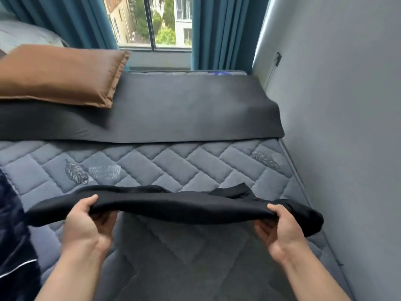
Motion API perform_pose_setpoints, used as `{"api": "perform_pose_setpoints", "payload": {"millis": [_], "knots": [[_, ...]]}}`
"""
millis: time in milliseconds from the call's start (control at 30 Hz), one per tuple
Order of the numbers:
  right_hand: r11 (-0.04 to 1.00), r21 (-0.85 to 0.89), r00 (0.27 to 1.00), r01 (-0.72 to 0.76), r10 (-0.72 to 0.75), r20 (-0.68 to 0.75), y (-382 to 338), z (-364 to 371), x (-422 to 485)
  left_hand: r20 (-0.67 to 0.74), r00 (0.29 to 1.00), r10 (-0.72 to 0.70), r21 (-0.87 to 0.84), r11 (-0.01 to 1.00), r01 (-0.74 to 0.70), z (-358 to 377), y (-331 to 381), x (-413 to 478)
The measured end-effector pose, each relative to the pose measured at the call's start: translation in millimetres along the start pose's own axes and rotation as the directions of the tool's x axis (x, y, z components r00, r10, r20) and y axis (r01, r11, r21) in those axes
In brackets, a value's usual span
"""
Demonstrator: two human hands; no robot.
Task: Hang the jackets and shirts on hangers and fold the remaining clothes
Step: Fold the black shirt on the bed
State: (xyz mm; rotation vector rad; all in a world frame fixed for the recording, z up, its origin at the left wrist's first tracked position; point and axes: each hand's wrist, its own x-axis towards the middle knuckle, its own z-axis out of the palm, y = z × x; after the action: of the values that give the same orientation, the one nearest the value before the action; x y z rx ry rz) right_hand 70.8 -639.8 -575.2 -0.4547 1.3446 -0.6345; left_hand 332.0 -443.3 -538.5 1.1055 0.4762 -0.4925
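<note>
Your left hand (86, 222), right hand (282, 231): each grips the black garment (180, 205), thumb on top, stretched between them above the quilted grey mattress (152, 166). Beyond: dark mat (173, 109), brown pillow (58, 74) resting on it.

A brown satin pillow (58, 74) is lying at ten o'clock on a dark grey ribbed mat (184, 114) spreading over a grey quilted mattress (173, 164); teal curtains (221, 29) are flanking a window (138, 20) at twelve o'clock.
</note>
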Motion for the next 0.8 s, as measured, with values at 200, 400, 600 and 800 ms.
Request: {"api": "perform_pose_setpoints", "payload": {"millis": [200, 400, 600, 800], "knots": [[0.995, -0.079, 0.997, 0.066, -0.069, -0.031, -66, 18, -66, -0.044, 0.999, 0.007, -0.005, 1.0, -0.007, 32, 62, -46], [0.97, -0.233, 0.996, 0.063, -0.076, -0.047, -92, 0, -138, -0.064, 0.997, -0.048, -0.034, 0.998, 0.045, 18, 104, -105], [0.97, -0.244, 0.996, -0.016, -0.007, -0.091, -103, 4, -130, -0.087, 0.983, -0.163, -0.032, 0.986, 0.161, 27, 102, -90], [0.953, -0.242, 0.978, -0.183, 0.152, -0.142, -70, 29, -29, -0.207, 0.927, -0.314, 0.019, 0.946, 0.324, 35, 20, 8]]}}
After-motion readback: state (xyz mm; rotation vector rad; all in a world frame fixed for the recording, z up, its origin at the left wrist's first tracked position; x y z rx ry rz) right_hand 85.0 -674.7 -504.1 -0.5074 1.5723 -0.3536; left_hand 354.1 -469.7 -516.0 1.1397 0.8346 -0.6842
